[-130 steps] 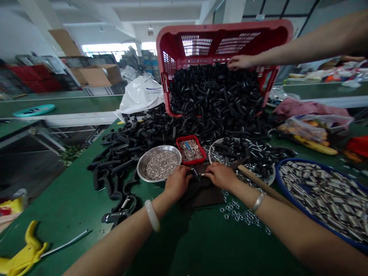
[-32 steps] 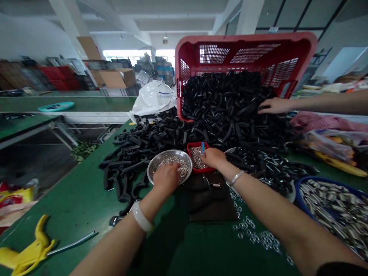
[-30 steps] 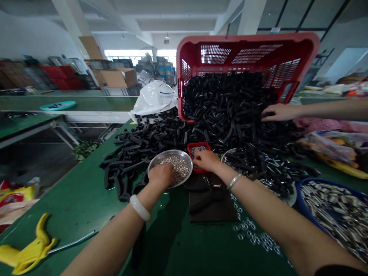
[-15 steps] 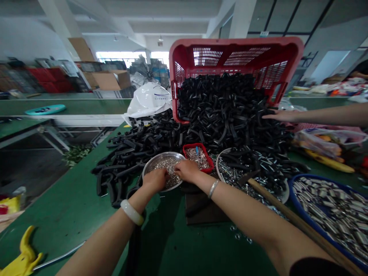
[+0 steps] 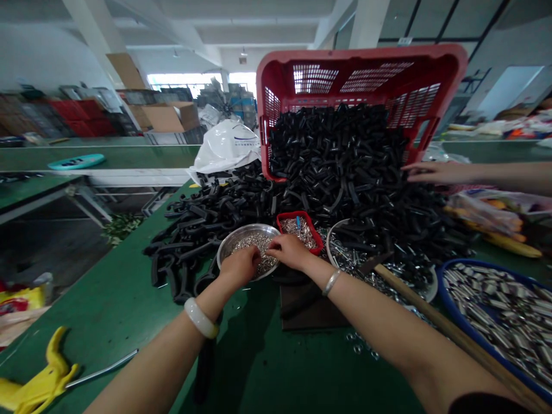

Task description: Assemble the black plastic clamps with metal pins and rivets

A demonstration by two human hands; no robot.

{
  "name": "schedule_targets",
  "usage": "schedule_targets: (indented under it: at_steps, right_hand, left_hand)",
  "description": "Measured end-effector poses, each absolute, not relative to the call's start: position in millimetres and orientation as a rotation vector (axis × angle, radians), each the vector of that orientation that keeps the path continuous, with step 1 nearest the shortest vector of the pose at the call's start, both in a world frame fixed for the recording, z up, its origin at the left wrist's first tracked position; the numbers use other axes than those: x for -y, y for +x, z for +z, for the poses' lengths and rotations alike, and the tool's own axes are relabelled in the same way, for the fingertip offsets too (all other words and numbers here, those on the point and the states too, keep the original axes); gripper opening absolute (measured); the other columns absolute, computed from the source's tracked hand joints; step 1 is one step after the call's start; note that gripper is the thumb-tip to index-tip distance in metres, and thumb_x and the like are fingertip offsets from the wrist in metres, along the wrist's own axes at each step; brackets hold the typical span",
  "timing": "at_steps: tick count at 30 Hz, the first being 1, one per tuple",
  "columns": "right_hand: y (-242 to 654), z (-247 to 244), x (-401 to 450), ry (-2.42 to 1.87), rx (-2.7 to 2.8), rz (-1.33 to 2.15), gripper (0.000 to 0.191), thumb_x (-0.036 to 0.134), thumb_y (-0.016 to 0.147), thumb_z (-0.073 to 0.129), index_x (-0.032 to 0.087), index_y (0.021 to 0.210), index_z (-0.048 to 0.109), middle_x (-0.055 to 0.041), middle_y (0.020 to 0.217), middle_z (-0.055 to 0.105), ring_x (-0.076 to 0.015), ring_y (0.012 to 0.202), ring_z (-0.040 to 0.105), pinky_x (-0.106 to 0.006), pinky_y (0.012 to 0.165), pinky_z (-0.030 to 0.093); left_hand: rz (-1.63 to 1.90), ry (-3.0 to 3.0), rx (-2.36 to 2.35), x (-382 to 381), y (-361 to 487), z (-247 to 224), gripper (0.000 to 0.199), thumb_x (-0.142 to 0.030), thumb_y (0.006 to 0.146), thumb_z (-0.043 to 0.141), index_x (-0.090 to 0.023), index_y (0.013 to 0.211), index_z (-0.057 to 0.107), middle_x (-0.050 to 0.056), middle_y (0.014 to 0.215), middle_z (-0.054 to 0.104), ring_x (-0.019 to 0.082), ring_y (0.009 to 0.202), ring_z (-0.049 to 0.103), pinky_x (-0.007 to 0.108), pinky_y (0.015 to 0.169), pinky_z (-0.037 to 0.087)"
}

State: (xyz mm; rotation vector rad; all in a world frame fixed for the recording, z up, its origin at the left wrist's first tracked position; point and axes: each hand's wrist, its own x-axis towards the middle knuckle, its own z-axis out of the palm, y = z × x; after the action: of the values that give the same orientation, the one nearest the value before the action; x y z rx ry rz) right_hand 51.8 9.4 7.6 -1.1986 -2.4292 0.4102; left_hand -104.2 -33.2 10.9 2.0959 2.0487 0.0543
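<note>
The person has bare forearms. Around the wrist of the left hand (image 5: 240, 266) there is one thick, smooth white bangle (image 5: 200, 318). The wrist of the right hand (image 5: 290, 252) wears a thin silver bracelet (image 5: 331, 282). A dark sleeve (image 5: 485, 402) covers the right arm higher up.

A green-topped workbench (image 5: 107, 305) carries a heap of black plastic handles (image 5: 340, 172), with a steel bowl of small silver parts (image 5: 228, 244) just beside a red tray (image 5: 297, 214). A dark mat (image 5: 310, 310), a blue-rimmed tray of metal sleeves (image 5: 452, 330) and a yellow plastic tool (image 5: 45, 374) lie nearer its edges.
</note>
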Motion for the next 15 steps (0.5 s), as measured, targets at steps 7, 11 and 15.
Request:
schedule_targets:
  at_steps: [7,11,15]
  right_hand:
    - [121.5,10.1,33.7,-1.242,2.084,0.579,0.015,0.023,0.078,0.052,0.019,0.081,0.066,-0.0022,0.081,0.068,-0.0149,0.076,0.061,-0.026,0.07,0.044]
    - [167.9,-4.3,64.7,-1.427,2.015,0.438,0.016,0.023,0.077,0.05,0.019,0.08,0.065,-0.0046,0.08,0.066,-0.0176,0.078,0.06,-0.03,0.071,0.045]
    - [182.3,-19.1,78.0,-1.435,1.982,0.372,0.016,0.023,0.078,0.049,0.02,0.081,0.064,-0.0049,0.082,0.064,-0.0176,0.08,0.059,-0.03,0.072,0.045]
  left_hand:
    - [0.319,2.214,-1.716,65.6,-65.9,14.5,0.016,-0.027,0.082,0.044,-0.022,0.092,0.055,0.003,0.093,0.063,0.018,0.085,0.058,0.026,0.071,0.041]
    - [0.238,2.286,-1.549,80.7,-35.1,7.1,0.014,-0.028,0.082,0.044,-0.023,0.09,0.054,0.001,0.093,0.062,0.017,0.083,0.058,0.026,0.069,0.042]
    - [0.189,2.28,-1.629,80.9,-18.5,3.4,0.016,-0.03,0.084,0.043,-0.023,0.094,0.053,0.002,0.099,0.059,0.016,0.086,0.057,0.025,0.071,0.042]
